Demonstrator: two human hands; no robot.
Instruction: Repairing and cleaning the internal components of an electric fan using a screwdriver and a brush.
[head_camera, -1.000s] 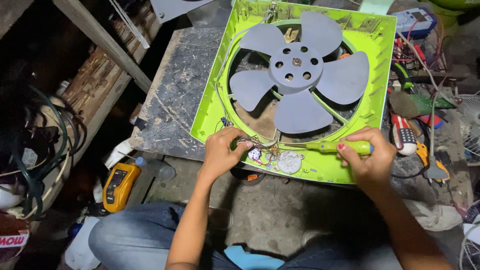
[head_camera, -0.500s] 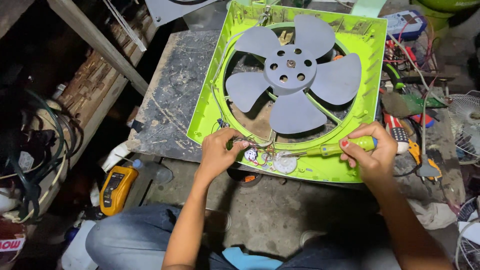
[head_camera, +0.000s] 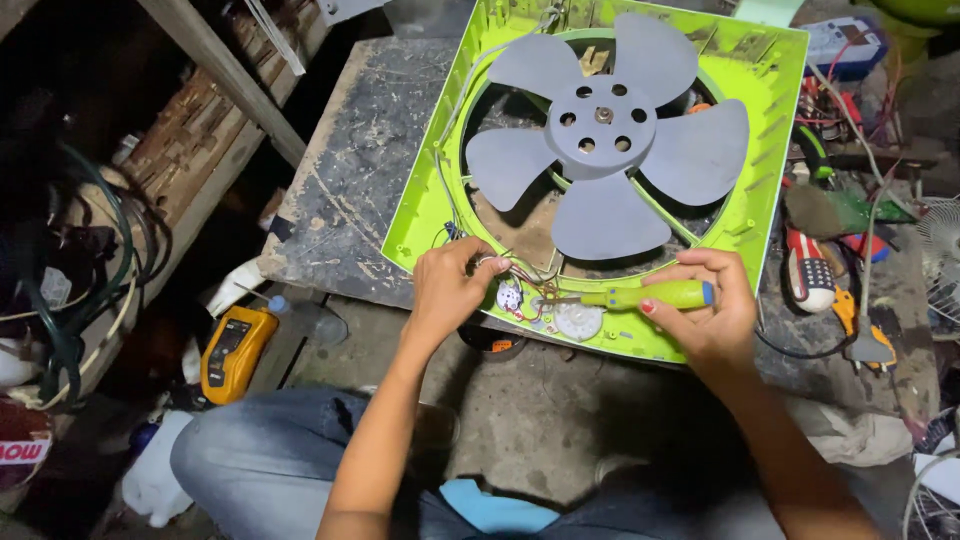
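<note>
A lime-green square fan housing (head_camera: 760, 130) with a grey five-blade fan (head_camera: 610, 130) lies on a worn workbench (head_camera: 350, 170). My left hand (head_camera: 450, 285) pinches thin wires (head_camera: 520, 275) at the housing's near edge, beside small round white parts (head_camera: 578, 322). My right hand (head_camera: 715, 315) grips a screwdriver with a green-yellow handle (head_camera: 655, 295); its tip points left toward the wires and white parts.
A yellow multimeter (head_camera: 235, 350) lies on the floor at lower left. Coiled cables (head_camera: 90, 290) hang at far left beside wooden beams (head_camera: 210, 70). Tools, pliers (head_camera: 855, 320) and clutter crowd the bench's right side. My knees in jeans (head_camera: 270, 460) are below.
The view has shifted and drawn closer to the fan. Both hands stay at the near edge; the screwdriver remains pointed at the wiring.
</note>
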